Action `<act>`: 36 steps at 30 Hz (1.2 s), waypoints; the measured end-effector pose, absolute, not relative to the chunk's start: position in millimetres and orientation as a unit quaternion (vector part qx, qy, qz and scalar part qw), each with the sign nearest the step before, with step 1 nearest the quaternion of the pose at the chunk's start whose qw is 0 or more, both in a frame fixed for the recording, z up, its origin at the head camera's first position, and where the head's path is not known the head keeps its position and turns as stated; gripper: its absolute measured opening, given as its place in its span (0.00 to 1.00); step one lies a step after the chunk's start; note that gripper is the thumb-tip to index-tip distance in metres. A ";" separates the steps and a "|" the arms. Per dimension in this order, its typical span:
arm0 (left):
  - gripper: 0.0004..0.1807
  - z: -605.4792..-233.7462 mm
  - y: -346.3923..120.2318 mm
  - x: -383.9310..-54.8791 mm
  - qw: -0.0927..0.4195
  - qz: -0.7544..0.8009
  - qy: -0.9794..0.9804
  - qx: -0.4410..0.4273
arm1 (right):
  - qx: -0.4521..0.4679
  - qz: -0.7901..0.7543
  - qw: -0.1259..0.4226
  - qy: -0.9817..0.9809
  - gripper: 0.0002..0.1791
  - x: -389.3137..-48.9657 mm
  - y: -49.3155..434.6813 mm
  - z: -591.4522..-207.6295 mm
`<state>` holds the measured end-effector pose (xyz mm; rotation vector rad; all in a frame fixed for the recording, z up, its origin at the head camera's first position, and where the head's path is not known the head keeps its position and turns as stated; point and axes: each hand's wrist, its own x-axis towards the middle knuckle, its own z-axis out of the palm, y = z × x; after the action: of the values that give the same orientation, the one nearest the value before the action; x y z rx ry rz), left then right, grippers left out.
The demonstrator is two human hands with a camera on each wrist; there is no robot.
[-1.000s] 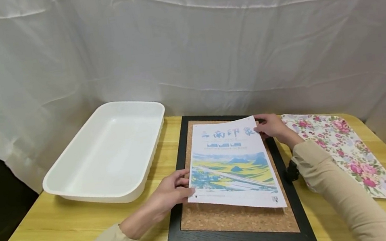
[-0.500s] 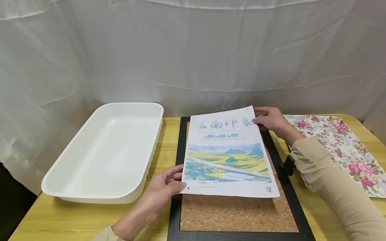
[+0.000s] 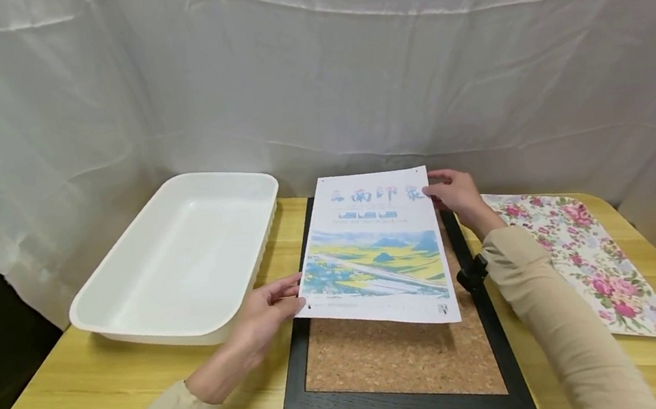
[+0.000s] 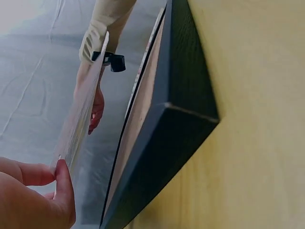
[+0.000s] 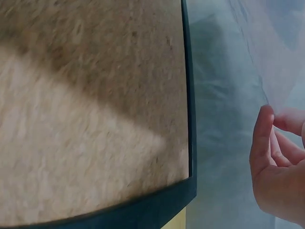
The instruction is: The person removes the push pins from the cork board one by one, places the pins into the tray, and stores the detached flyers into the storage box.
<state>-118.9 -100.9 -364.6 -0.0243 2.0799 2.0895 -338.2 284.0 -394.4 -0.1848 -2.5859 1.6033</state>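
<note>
A printed paper poster with blue lettering and a yellow-and-blue landscape is held above a black-framed cork board. My left hand pinches its lower left edge between thumb and fingers. At the upper right edge, my right hand pinches the sheet the same way. In the left wrist view the poster shows edge-on, raised off the board's frame. The right wrist view has bare cork with a shadow across it, and my right hand gripping the sheet. Small dark holes or marks show near the poster's corners.
A deep white tray stands to the left of the board on the wooden table. On the right lies a floral-patterned board, partly behind my right sleeve. A pale curtain hangs along the back.
Both hands have lifted the poster and carried it back and slightly left over the board, baring more of the cork at the front. The board and tray stay put.
</note>
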 end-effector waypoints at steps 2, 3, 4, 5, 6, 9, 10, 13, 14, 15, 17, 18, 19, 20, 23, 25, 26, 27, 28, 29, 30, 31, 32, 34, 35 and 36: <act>0.25 -361.8 -102.9 -119.6 0.098 0.702 0.706 -0.003 | -0.050 0.523 0.070 -0.848 0.29 -348.7 287.9 -404.2; 0.25 -360.4 -104.0 -119.8 0.099 0.700 0.708 -0.001 | -0.051 0.527 0.072 -0.845 0.29 -351.6 288.0 -405.1; 0.25 -359.2 -105.1 -119.7 0.099 0.697 0.710 0.000 | -0.057 0.532 0.074 -0.841 0.29 -351.4 286.2 -403.4; 0.26 -358.4 -106.4 -119.8 0.102 0.695 0.712 0.003 | -0.055 0.545 0.063 -0.834 0.27 -344.5 280.7 -393.4; 0.26 -357.4 -107.7 -119.8 0.104 0.694 0.713 0.006 | -0.062 0.547 0.058 -0.833 0.27 -340.6 276.5 -386.4; 0.26 -354.6 -112.6 -118.8 0.109 0.689 0.716 0.016 | -0.079 0.560 0.049 -0.823 0.25 -330.2 264.2 -366.5; 0.27 -353.4 -114.5 -118.5 0.111 0.688 0.717 0.019 | -0.079 0.561 0.046 -0.823 0.25 -323.3 258.0 -357.1; 0.27 -349.6 -120.1 -117.7 0.117 0.684 0.719 0.028 | -0.084 0.551 0.058 -0.828 0.25 -313.8 244.8 -342.4; 0.28 -348.4 -121.7 -117.7 0.119 0.683 0.720 0.028 | -0.083 0.555 0.059 -0.826 0.25 -309.7 240.2 -337.1; 0.28 -346.8 -123.4 -117.2 0.120 0.681 0.722 0.031 | -0.080 0.556 0.058 -0.826 0.25 -305.0 235.1 -330.8; 0.28 -344.2 -126.6 -116.3 0.123 0.677 0.724 0.035 | -0.079 0.554 0.058 -0.827 0.25 -295.3 225.1 -319.6; 0.28 -343.0 -128.1 -115.8 0.124 0.676 0.726 0.037 | -0.072 0.560 0.055 -0.824 0.26 -292.3 221.9 -315.7; 0.28 -341.8 -129.6 -115.4 0.125 0.674 0.727 0.038 | -0.070 0.566 0.055 -0.820 0.27 -290.8 219.4 -313.1; 0.28 -340.7 -131.0 -115.0 0.126 0.673 0.728 0.039 | -0.070 0.572 0.056 -0.816 0.28 -289.9 217.3 -311.0; 0.28 -337.8 -134.9 -115.1 0.128 0.670 0.730 0.040 | -0.064 0.580 0.058 -0.810 0.30 -288.9 211.6 -305.9; 0.29 -335.7 -137.7 -116.0 0.126 0.666 0.734 0.038 | -0.063 0.583 0.061 -0.808 0.30 -290.3 208.4 -303.7; 0.29 -334.7 -139.1 -116.8 0.125 0.664 0.736 0.039 | -0.064 0.582 0.061 -0.808 0.29 -291.1 206.7 -302.9; 0.29 -333.8 -140.6 -117.8 0.124 0.663 0.737 0.040 | -0.063 0.581 0.062 -0.809 0.28 -292.4 205.2 -302.4; 0.29 -333.0 -142.5 -119.0 0.122 0.660 0.740 0.041 | -0.061 0.579 0.065 -0.810 0.27 -293.9 204.0 -302.3; 0.29 -332.4 -144.5 -120.3 0.120 0.656 0.744 0.042 | -0.061 0.579 0.066 -0.810 0.26 -295.4 202.7 -302.1; 0.29 -332.1 -146.6 -121.5 0.118 0.652 0.747 0.043 | -0.060 0.578 0.067 -0.811 0.26 -297.1 201.4 -302.2; 0.29 -331.9 -148.6 -122.7 0.117 0.650 0.749 0.045 | -0.050 0.593 0.066 -0.801 0.24 -308.4 207.0 -311.3; 0.29 -332.0 -150.6 -123.8 0.117 0.650 0.750 0.046 | -0.048 0.593 0.067 -0.801 0.24 -309.5 205.5 -311.3; 0.29 -332.6 -154.8 -125.3 0.118 0.648 0.751 0.046 | -0.045 0.595 0.069 -0.800 0.23 -311.3 202.2 -311.1; 0.29 -333.0 -156.8 -125.8 0.119 0.649 0.751 0.045 | -0.044 0.599 0.067 -0.797 0.23 -312.0 199.9 -310.5; 0.30 -333.2 -158.8 -126.1 0.120 0.649 0.750 0.042 | -0.044 0.600 0.066 -0.796 0.23 -312.3 197.2 -309.8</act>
<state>-126.1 -158.8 -333.2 0.1242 2.1920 1.8964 -312.3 197.2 -309.8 -0.1339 -2.4009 1.8097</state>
